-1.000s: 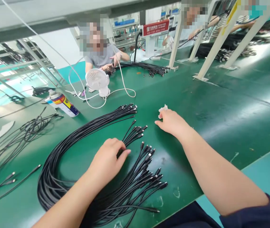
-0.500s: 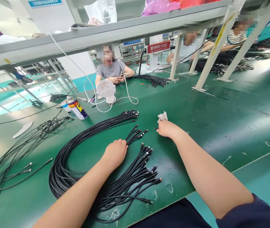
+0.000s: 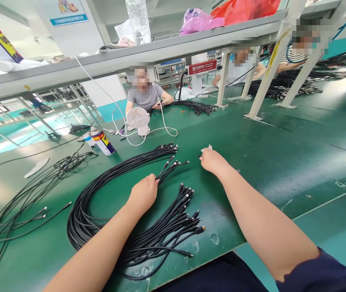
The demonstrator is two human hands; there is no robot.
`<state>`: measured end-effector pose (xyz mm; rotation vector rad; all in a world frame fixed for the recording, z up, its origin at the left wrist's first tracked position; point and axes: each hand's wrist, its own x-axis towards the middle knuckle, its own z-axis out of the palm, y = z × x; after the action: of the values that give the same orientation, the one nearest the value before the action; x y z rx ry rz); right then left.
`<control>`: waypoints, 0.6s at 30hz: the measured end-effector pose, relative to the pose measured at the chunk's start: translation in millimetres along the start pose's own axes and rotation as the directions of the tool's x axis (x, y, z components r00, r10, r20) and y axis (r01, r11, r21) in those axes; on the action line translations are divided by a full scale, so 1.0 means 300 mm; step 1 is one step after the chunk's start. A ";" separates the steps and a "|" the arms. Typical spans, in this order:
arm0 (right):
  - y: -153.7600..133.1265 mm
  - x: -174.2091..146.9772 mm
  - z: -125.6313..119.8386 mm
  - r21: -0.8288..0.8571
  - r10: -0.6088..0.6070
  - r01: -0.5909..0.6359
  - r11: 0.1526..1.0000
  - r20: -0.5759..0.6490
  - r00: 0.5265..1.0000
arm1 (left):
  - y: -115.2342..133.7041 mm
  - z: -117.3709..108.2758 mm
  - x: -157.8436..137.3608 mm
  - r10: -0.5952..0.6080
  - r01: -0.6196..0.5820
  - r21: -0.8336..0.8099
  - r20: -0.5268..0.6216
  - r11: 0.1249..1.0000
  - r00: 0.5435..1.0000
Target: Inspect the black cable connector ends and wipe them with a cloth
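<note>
My left hand (image 3: 144, 192) is closed around a few black cables (image 3: 173, 165), whose connector ends stick out past the fingers to the right. Under and around my left forearm, a large bundle of black cables (image 3: 84, 207) lies bent in a U on the green table. One set of its ends (image 3: 168, 148) points right beyond the hand; the other set (image 3: 188, 215) fans out nearer to me. Further right, my right hand (image 3: 214, 161) pinches a crumpled white cloth or tissue (image 3: 207, 148). A small dark tip shows at its fingers, too small to name.
Loose dark cables (image 3: 17, 198) lie on the left. A spray can (image 3: 104, 142) and a white fan (image 3: 138, 119) with its cord stand behind the bundle. A raised shelf (image 3: 115, 61) on posts crosses overhead. Across the table a co-worker (image 3: 144, 95) handles cables; two others sit further right.
The camera has tilted up slightly. My left hand has turned so its thumb shows, and its cables have shifted a little. Less of the white cloth shows above my right hand.
</note>
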<state>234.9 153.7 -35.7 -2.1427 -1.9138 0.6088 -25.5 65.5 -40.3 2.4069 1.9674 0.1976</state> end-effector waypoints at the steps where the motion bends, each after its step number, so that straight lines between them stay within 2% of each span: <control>1: -0.001 -0.003 -0.004 0.013 0.003 -0.003 1.000 -0.021 1.000 | -0.003 -0.001 0.000 -0.009 0.009 -0.044 -0.010 0.999 1.000; 4: -0.009 -0.013 -0.014 0.047 0.000 0.003 0.999 -0.074 0.997 | -0.015 -0.001 0.005 -0.034 0.028 -0.204 -0.023 0.978 0.999; 7: -0.019 -0.024 -0.023 0.078 -0.011 0.019 0.997 -0.110 0.994 | -0.030 0.002 0.016 -0.069 0.064 -0.387 0.000 0.920 0.998; 12: -0.019 -0.023 -0.026 0.142 -0.021 0.041 0.989 -0.142 0.990 | -0.050 0.016 0.035 -0.115 0.141 -0.644 0.082 0.752 0.990; 18: -0.029 -0.017 -0.007 0.337 -0.097 0.144 0.931 -0.153 0.983 | -0.056 0.017 0.035 -0.107 0.176 -0.808 0.140 0.562 0.984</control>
<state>227.5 150.2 -29.4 -1.7856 -1.7044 0.6987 -39.4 79.4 -46.2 1.5904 1.4948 0.8032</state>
